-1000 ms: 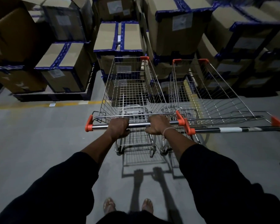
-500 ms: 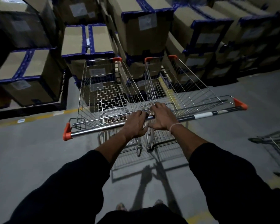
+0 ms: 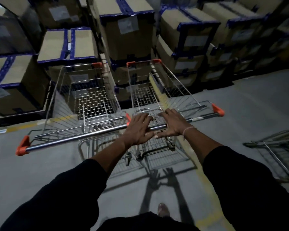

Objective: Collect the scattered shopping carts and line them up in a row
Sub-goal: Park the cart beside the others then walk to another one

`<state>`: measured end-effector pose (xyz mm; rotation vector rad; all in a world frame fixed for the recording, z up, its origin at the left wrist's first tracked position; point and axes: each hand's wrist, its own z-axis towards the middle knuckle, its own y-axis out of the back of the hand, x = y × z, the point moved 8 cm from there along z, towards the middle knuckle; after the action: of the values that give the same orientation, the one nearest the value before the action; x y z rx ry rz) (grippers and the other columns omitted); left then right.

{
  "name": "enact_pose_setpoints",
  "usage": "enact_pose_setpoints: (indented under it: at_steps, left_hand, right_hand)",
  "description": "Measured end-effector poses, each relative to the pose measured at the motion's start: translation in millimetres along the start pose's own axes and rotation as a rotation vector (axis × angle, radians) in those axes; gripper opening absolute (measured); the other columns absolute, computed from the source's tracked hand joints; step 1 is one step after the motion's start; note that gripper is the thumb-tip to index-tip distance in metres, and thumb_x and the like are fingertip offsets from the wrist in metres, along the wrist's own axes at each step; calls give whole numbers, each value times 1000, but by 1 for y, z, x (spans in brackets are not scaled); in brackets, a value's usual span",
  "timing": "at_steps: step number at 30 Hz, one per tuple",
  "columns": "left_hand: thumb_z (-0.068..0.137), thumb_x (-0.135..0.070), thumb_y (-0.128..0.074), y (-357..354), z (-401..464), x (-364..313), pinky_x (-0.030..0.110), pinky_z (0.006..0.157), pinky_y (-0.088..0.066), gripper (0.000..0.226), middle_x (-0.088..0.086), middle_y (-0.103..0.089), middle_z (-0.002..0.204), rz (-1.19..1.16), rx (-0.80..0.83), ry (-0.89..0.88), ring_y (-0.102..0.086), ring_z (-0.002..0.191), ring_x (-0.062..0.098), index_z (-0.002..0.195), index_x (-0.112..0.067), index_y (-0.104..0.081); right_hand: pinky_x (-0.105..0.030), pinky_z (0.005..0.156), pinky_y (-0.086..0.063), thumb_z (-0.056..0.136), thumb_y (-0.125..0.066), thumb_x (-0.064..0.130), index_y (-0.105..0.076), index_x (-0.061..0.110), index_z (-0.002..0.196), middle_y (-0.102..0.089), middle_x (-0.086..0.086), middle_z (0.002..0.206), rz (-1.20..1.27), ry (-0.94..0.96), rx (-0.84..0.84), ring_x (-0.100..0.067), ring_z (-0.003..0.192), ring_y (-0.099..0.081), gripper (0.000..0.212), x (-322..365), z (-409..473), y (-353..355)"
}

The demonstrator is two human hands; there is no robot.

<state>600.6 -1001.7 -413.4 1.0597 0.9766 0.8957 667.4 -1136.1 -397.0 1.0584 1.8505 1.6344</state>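
Two wire shopping carts with orange handle caps stand side by side, noses against stacked boxes. The left cart (image 3: pixel 77 100) has its chrome handle bar running from the lower left toward the middle. The right cart (image 3: pixel 158 90) has a handle bar that ends in an orange cap at the right. My left hand (image 3: pixel 138 129) and my right hand (image 3: pixel 172 124) hover with fingers spread and straight over the right cart's handle bar, close together; neither grips it. Whether the palms touch the bar is unclear.
Stacked cardboard boxes (image 3: pixel 125 30) with blue tape fill the back. A third cart (image 3: pixel 279 152) shows partly at the right edge. Grey concrete floor (image 3: pixel 40 172) carries a yellow line (image 3: pixel 17 129). One of my feet (image 3: pixel 163 210) shows at the bottom.
Both hands have let go of the left cart's handle, opened and shifted right over the right cart's handle. The view has swung right, bringing a third cart into sight.
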Motion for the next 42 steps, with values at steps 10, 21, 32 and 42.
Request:
enact_pose_setpoints:
  at_steps: [10, 21, 32, 42]
  left_hand:
    - [92, -65, -41, -41, 132, -132, 52, 110, -36, 73, 17, -40, 153, -28, 47, -45, -37, 140, 36, 144, -14, -42]
    - [93, -70, -34, -76, 289, -254, 50, 111, -35, 77, 16, -35, 156, -54, 97, -255, -36, 141, 36, 148, -15, -39]
    - [93, -73, -24, -155, 473, -372, 50, 116, -29, 83, 15, -25, 161, -91, 216, -496, -29, 145, 36, 155, -17, -27]
    - [91, -74, -24, -211, 608, -512, 49, 116, -27, 85, 12, -22, 163, -91, 288, -771, -25, 148, 33, 157, -19, -23]
  right_hand:
    - [-49, 113, -33, 51, -42, 108, -45, 23, 146, -48, -12, 140, -19, -143, -195, -35, 128, -43, 128, -197, -88, 44]
    - [-48, 116, -27, 52, -53, 103, -41, 22, 151, -41, -10, 145, 89, -469, -282, -33, 133, -35, 128, -389, -183, 60]
    - [-48, 116, -27, 55, -55, 101, -39, 24, 152, -40, -9, 146, 141, -825, -273, -33, 134, -35, 126, -574, -245, 64]
    - [-52, 120, -22, 50, -45, 105, -37, 26, 154, -39, -11, 155, 186, -1194, -355, -36, 141, -33, 131, -709, -333, 75]
